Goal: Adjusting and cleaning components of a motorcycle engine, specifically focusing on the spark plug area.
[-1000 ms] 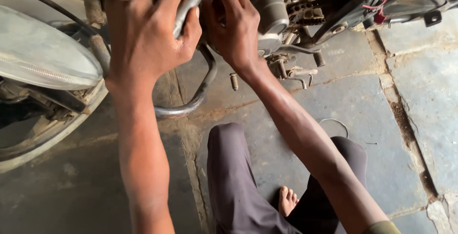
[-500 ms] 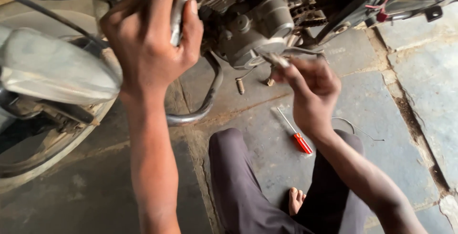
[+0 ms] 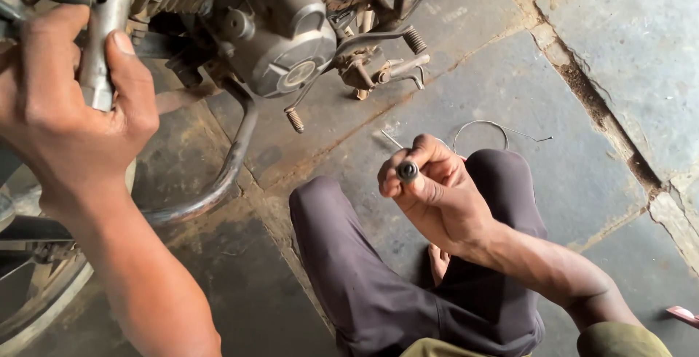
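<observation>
Right hand [image 3: 437, 189] now drawn back over knee, fingers closed on dark-tipped tool [image 3: 407, 171]; left hand [image 3: 69, 102] still grips metal tube [image 3: 102, 33] beside engine [image 3: 280, 33].

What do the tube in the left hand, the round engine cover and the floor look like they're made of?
Tube: metal, probably steel, dull grey with a soft sheen, gripped by the left hand.
Engine cover: likely cast aluminium, smooth silver-grey and grimy.
Floor: stone or concrete slabs, matte grey, with rough cracked joints.
</observation>
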